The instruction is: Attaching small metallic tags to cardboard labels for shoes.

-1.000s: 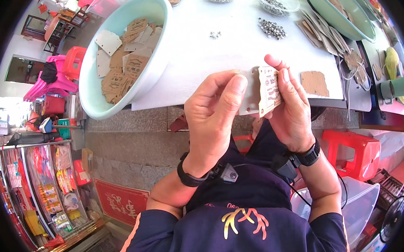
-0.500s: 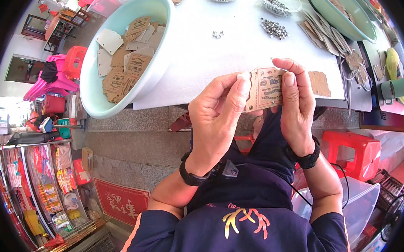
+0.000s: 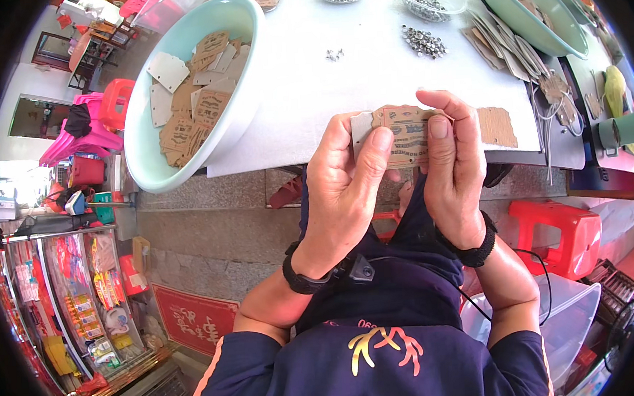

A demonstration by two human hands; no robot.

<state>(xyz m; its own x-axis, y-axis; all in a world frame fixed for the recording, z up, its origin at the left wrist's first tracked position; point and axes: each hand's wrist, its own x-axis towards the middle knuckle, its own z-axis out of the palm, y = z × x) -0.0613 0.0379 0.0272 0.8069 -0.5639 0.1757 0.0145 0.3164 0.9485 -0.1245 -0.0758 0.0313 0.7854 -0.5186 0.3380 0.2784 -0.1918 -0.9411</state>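
Observation:
Both my hands are above the near edge of the white-covered table (image 3: 298, 113). Between them is a brown printed card (image 3: 405, 137) with a wavy edge and small holes. A whitish card (image 3: 360, 130) shows behind its left end. My left hand (image 3: 344, 189) is closed on this left side, thumb in front. My right hand (image 3: 459, 165) grips the right end, its thumb flat on the print and its forefinger raised over the top edge. Fingers behind the cards are hidden. Another brown card piece (image 3: 497, 127) lies on the table just right of my right hand.
A pale green basin (image 3: 138, 136) of cards stands left, another basin (image 3: 574, 41) far right. Small metal studs (image 3: 423, 42) lie in a pile, with a few (image 3: 334, 55) apart. Clear tubs (image 3: 457, 0) hold more. Stacked cardboard pieces (image 3: 492, 49) lie near pale cords (image 3: 546, 114).
The brown card has tilted and shifted slightly left, and more of the whitish card shows behind it. My left thumb has moved from the card's edge onto its printed face.

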